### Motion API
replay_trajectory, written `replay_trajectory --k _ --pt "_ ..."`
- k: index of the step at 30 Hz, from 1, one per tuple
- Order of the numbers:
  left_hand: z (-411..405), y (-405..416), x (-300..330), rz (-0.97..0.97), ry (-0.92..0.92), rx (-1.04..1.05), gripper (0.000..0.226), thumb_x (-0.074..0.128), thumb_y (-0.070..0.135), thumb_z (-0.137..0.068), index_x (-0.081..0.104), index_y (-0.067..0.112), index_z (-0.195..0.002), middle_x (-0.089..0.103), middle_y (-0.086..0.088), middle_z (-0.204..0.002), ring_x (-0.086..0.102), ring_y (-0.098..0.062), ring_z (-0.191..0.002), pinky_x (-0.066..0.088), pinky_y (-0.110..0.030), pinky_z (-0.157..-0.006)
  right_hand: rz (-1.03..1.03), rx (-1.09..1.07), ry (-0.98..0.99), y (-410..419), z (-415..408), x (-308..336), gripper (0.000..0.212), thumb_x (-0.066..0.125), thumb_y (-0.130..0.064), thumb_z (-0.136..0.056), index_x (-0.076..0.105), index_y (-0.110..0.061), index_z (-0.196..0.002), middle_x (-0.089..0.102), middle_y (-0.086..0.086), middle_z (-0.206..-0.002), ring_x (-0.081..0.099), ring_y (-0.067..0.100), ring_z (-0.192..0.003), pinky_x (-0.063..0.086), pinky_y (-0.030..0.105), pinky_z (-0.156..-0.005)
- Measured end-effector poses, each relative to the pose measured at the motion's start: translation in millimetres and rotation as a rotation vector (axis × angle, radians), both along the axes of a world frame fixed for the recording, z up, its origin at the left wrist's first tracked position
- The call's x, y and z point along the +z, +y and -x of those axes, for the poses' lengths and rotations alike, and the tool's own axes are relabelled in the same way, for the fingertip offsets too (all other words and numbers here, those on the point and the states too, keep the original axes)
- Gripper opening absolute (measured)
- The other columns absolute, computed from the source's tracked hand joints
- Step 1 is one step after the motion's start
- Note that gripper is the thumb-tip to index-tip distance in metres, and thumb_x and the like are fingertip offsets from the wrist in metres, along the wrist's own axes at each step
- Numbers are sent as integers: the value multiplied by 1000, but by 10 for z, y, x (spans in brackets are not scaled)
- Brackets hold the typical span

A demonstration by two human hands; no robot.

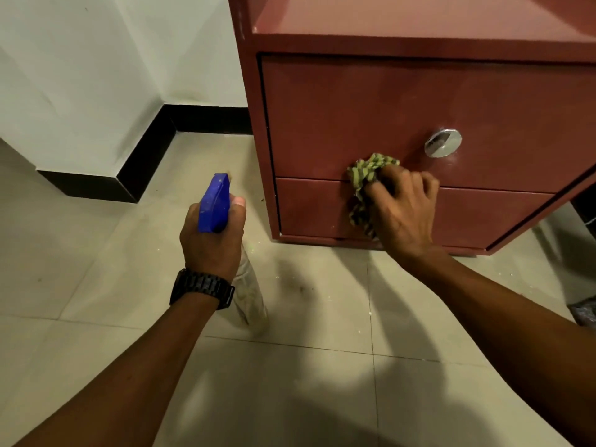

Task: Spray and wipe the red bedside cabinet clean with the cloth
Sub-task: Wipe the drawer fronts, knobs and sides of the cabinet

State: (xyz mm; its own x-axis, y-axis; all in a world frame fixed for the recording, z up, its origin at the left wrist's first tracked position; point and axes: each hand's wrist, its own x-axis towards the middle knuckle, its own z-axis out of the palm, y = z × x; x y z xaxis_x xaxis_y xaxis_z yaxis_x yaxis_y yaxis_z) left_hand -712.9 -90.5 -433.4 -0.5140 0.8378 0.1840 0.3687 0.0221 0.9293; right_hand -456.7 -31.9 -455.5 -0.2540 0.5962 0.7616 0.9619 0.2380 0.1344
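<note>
The red bedside cabinet point(338, 117) fills the upper right, with an upper drawer front carrying a round silver knob point(442, 142) and a lower panel beneath it. My right hand point(403, 208) presses a bunched green-and-yellow striped cloth point(367, 179) against the seam between the two fronts, left of the knob. My left hand point(211, 243), with a black watch on its wrist, grips a spray bottle point(214, 204) by the neck; its blue trigger head points up and away, its clear body hangs below my hand. The bottle is held over the floor, left of the cabinet.
Beige floor tiles point(129, 253) with small white specks spread below. A white wall with a black skirting board point(145, 162) forms a corner at the upper left. A dark object point(585, 311) lies at the right edge.
</note>
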Motion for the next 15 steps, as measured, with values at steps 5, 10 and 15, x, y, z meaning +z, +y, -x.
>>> replay_trajectory --k 5,10,15 --pt "21 -33 43 -6 39 -10 17 58 35 -89 54 22 -98 64 -20 -90 64 -30 -80 53 -36 -74 -241 141 57 311 583 522 8 64 -14 -85 65 -19 -91 52 5 -113 44 23 -84 32 37 -82" --pt "95 -71 95 -7 47 2 19 59 34 -88 57 18 -97 64 -20 -86 64 -30 -76 50 -32 -70 -125 385 -201 294 948 250 18 59 -16 -85 69 -16 -100 65 9 -109 53 26 -84 37 39 -86" --pt "120 -136 144 -33 79 2 8 61 30 -88 53 30 -89 64 -18 -84 62 -31 -74 52 -36 -70 38 393 -348 218 881 204 19 53 -18 -87 70 -18 -95 65 7 -107 58 25 -85 35 40 -92"
